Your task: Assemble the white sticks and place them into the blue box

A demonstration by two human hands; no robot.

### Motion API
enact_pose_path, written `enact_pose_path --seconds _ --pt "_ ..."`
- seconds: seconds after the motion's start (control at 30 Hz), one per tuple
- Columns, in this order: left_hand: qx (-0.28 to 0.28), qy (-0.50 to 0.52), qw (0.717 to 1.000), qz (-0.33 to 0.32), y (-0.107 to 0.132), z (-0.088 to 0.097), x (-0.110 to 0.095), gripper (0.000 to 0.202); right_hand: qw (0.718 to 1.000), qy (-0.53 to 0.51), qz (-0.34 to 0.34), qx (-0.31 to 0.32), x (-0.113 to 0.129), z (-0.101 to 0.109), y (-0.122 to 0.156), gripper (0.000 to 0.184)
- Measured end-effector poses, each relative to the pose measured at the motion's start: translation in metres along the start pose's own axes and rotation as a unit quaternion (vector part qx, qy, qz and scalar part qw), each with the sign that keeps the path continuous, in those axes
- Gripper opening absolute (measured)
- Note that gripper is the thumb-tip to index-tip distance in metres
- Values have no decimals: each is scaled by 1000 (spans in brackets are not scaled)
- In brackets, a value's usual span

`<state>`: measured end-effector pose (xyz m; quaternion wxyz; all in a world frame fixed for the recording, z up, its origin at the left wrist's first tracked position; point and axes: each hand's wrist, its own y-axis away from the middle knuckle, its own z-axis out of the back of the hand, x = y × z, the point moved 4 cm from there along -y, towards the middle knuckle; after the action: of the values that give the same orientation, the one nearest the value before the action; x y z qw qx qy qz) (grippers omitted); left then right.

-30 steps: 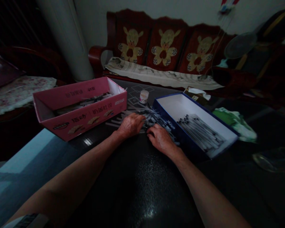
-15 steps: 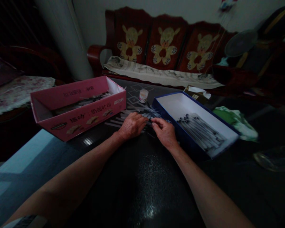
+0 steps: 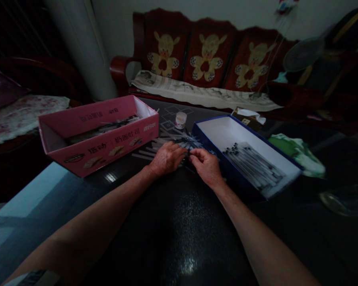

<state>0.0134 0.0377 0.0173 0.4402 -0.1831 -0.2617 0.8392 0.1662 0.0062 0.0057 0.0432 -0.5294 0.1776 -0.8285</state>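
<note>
My left hand [image 3: 167,158] and my right hand [image 3: 207,165] meet over a loose pile of thin pen-like sticks [image 3: 179,140] on the dark table [image 3: 179,230]. Both hands have their fingers curled and pinched together at a small dark piece between them, too dim to name. Left of the hands stands a pink cardboard box [image 3: 101,147] with more sticks in it. To the right lies a blue-edged white box [image 3: 223,131] that holds a neat row of finished sticks [image 3: 252,163].
A small white jar [image 3: 180,119] stands behind the pile. A green and white cloth [image 3: 298,153] lies right of the blue box. A red wooden sofa with duck cushions [image 3: 209,51] and a long paper sheet [image 3: 203,93] stands behind the table.
My right hand has lifted from the table and moved up to meet the left hand's fingertips. The left hand has stayed nearly in place.
</note>
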Motion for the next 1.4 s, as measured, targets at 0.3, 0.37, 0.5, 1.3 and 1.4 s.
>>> enact_pose_path --seconds 0.3,0.37,0.5,1.3,1.4 --pt "-7 24 1000 -4 0 -1 -1 22 1000 -1 6 5 3 0 0 17" --pt "-22 37 999 5 0 -1 -1 21 1000 11 13 1 5 0 1 17" --pt "-37 61 997 22 1 -1 1 16 1000 -4 13 -4 7 0 1 19" --pt "-18 71 997 11 -3 2 -7 19 990 127 61 30 20 7 3 17" --pt "-25 71 997 -10 -3 5 -12 19 989 129 53 52 18 7 2 35"
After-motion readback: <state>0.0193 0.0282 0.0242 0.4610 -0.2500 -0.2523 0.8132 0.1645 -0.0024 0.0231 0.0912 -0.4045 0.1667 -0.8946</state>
